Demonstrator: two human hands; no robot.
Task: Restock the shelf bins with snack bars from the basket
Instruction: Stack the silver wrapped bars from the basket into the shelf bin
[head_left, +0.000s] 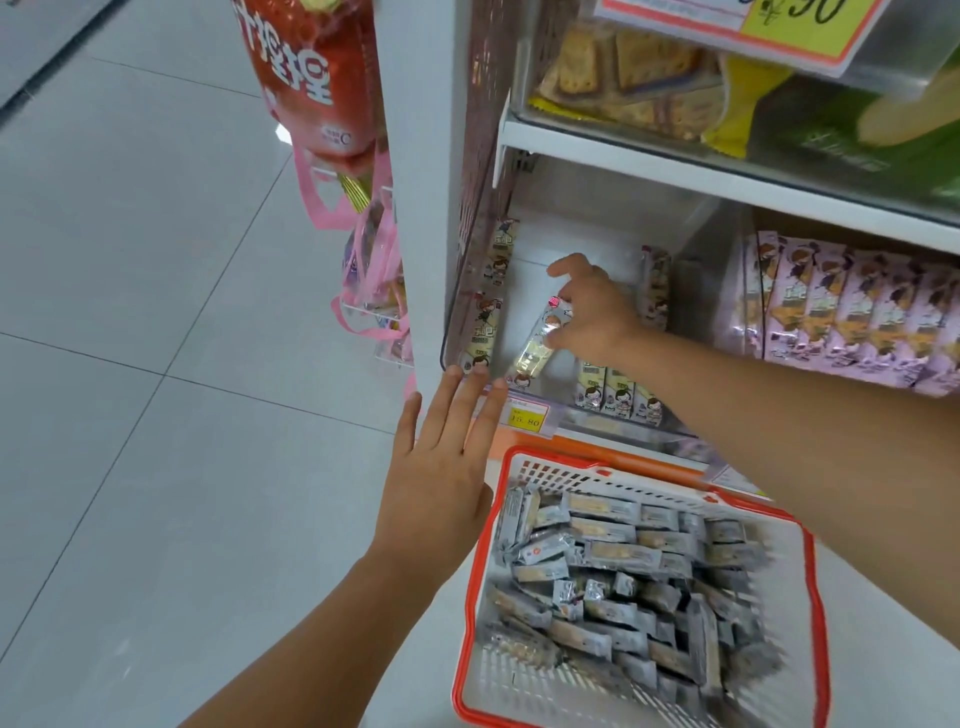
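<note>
Right hand (592, 317) is pinching a light, crinkly snack bar (537, 340) near its upper end inside the bin (467, 291); left hand (441, 467) is resting flat, fingers straight, at the bin's front edge.

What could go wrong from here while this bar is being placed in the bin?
1. The right hand pinches the snack bar tilted; released so, it may fall flat in the clear bin.
2. The right forearm crosses above the standing bars at the bin's front and could topple them when pulling out.
3. The fingers of the left hand lie at the bin's front edge beside the price tag and might dislodge it.
</note>
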